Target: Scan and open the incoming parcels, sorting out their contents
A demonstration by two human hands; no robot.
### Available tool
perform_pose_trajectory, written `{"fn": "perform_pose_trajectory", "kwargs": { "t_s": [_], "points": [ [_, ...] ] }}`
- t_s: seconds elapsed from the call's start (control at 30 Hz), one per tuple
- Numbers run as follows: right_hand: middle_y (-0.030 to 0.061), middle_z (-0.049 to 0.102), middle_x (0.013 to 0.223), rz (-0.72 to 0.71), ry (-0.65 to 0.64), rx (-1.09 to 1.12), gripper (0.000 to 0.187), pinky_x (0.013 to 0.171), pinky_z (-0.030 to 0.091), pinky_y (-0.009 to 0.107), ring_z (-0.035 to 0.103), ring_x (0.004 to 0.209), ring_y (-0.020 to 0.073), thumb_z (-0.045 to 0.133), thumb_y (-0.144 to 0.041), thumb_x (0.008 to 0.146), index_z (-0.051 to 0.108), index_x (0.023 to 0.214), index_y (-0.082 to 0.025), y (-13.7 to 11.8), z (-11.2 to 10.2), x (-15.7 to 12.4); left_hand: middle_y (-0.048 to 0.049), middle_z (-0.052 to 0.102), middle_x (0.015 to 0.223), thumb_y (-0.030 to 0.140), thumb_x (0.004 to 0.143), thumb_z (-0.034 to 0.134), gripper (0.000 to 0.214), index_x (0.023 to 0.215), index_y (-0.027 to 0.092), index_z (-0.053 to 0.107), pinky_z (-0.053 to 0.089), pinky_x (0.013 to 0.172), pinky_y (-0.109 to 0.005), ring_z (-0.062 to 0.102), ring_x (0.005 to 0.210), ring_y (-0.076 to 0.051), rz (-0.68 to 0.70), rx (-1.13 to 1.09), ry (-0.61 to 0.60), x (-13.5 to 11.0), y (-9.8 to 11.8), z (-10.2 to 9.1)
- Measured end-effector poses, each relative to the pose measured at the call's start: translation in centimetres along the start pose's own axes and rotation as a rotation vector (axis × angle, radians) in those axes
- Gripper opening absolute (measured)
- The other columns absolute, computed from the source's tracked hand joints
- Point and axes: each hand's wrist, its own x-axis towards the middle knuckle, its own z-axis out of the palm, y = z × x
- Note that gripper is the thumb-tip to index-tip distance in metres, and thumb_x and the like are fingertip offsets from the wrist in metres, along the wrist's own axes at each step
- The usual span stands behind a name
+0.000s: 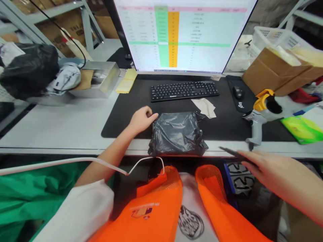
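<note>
A package wrapped in crinkled black plastic (176,132) lies at the desk's front edge, partly on the black desk mat (126,114). At its upper left corner is my left hand (142,119), fingers curled and the thumb against the plastic; the fingertips are partly hidden. My right hand (259,164) is off to the right, in front of the desk edge, closed around a dark pointed tool (230,152). Its tip points left toward the package, and blur hides its exact kind. A crumpled piece of pale paper (205,107) lies just behind the package.
Behind are a keyboard (185,90) and a monitor (181,40) showing a table. To the right are a mouse (237,92), a barcode scanner (254,124), a tape dispenser (268,104) and cardboard boxes (272,70). A white cable (101,162) crosses my left arm. A black bag (30,70) sits left.
</note>
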Motion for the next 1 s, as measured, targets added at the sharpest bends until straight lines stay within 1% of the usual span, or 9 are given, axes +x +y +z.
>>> {"fn": "perform_pose_trajectory", "kwargs": {
  "t_s": [0.03, 0.1, 0.2, 0.33, 0.5, 0.6, 0.73, 0.9, 1.0],
  "points": [
    [0.0081, 0.081, 0.101, 0.049, 0.017, 0.026, 0.038, 0.057, 0.054, 0.037, 0.076, 0.072, 0.0279, 0.051, -0.029, 0.101, 0.072, 0.133, -0.023, 0.6, 0.6, -0.1, -0.0067, 0.072, 0.095, 0.053, 0.079, 0.075, 0.036, 0.088, 0.018, 0.072, 0.050, 0.085, -0.031, 0.064, 0.088, -0.022, 0.068, 0.001, -0.029, 1.2, 0.5, -0.1],
    [0.0082, 0.080, 0.114, 0.107, 0.005, 0.103, 0.040, 0.068, 0.061, 0.041, 0.079, 0.088, 0.0311, 0.048, -0.035, 0.104, 0.072, 0.135, -0.024, 0.9, 1.4, 0.9, -0.0080, 0.076, 0.114, 0.050, 0.074, 0.081, 0.044, 0.104, 0.018, 0.077, 0.051, 0.093, -0.031, 0.068, 0.101, -0.023, 0.130, -0.059, -0.236, 3.5, 1.8, 0.4],
    [0.0090, 0.078, 0.125, 0.143, -0.009, 0.236, 0.042, 0.085, 0.065, 0.047, 0.077, 0.106, 0.0337, 0.047, -0.038, 0.105, 0.073, 0.134, -0.022, -0.1, 1.8, 3.4, -0.0029, 0.079, 0.096, 0.047, 0.078, 0.080, 0.037, 0.095, 0.015, 0.082, 0.051, 0.082, -0.025, 0.070, 0.087, -0.019, 0.079, -0.090, -0.459, 5.5, 3.5, 2.0],
    [0.0101, 0.078, 0.125, 0.163, 0.077, 0.293, 0.045, 0.093, 0.063, 0.047, 0.076, 0.110, 0.0339, 0.048, -0.042, 0.105, 0.073, 0.136, -0.021, -0.7, 1.5, 5.4, -0.0019, 0.072, 0.073, 0.038, 0.085, 0.070, 0.029, 0.071, 0.014, 0.078, 0.044, 0.070, -0.025, 0.063, 0.074, -0.016, 0.016, -0.030, -0.273, 5.3, 3.4, 2.1],
    [0.0117, 0.078, 0.123, 0.125, 0.166, 0.294, 0.046, 0.087, 0.061, 0.047, 0.075, 0.105, 0.0362, 0.050, -0.041, 0.103, 0.074, 0.136, -0.021, -0.4, 0.8, 7.9, -0.0012, 0.062, 0.059, 0.037, 0.086, 0.065, 0.033, 0.059, 0.017, 0.065, 0.037, 0.065, -0.029, 0.053, 0.064, -0.016, -0.147, 0.049, 0.074, 0.8, 1.5, -1.6],
    [0.0142, 0.077, 0.120, 0.071, 0.171, 0.243, 0.046, 0.081, 0.057, 0.044, 0.074, 0.101, 0.0364, 0.049, -0.037, 0.103, 0.073, 0.138, -0.019, -1.8, 0.1, 10.7, 0.0001, 0.055, 0.055, 0.041, 0.087, 0.061, 0.039, 0.056, 0.019, 0.055, 0.033, 0.061, -0.029, 0.048, 0.060, -0.015, -0.203, 0.048, 0.025, -4.1, 1.2, -2.9],
    [0.0151, 0.076, 0.111, -0.073, 0.078, 0.137, 0.044, 0.071, 0.048, 0.037, 0.072, 0.085, 0.0299, 0.047, -0.029, 0.105, 0.070, 0.141, -0.019, -6.4, -0.9, 15.8, 0.0012, 0.048, 0.052, 0.049, 0.089, 0.052, 0.045, 0.054, 0.021, 0.046, 0.030, 0.058, -0.029, 0.043, 0.056, -0.014, -0.224, -0.015, -0.142, -9.9, 2.1, -1.7],
    [0.0172, 0.073, 0.104, -0.327, -0.038, 0.019, 0.039, 0.063, 0.037, 0.032, 0.070, 0.080, 0.0251, 0.045, -0.013, 0.103, 0.069, 0.133, -0.012, -13.1, -1.6, 21.6, 0.0012, 0.043, 0.055, 0.049, 0.090, 0.047, 0.046, 0.054, 0.022, 0.038, 0.029, 0.060, -0.030, 0.041, 0.059, -0.014, -0.188, -0.055, -0.056, -11.9, 2.6, 0.3],
    [0.0181, 0.072, 0.101, -0.398, -0.126, -0.041, 0.042, 0.061, 0.036, 0.033, 0.070, 0.080, 0.0246, 0.046, -0.004, 0.097, 0.067, 0.133, -0.006, -13.2, -2.1, 20.4, 0.0011, 0.042, 0.057, 0.045, 0.092, 0.047, 0.044, 0.056, 0.023, 0.035, 0.030, 0.062, -0.030, 0.040, 0.060, -0.014, -0.145, -0.048, -0.020, -11.9, 2.1, 0.5]
  ]
}}
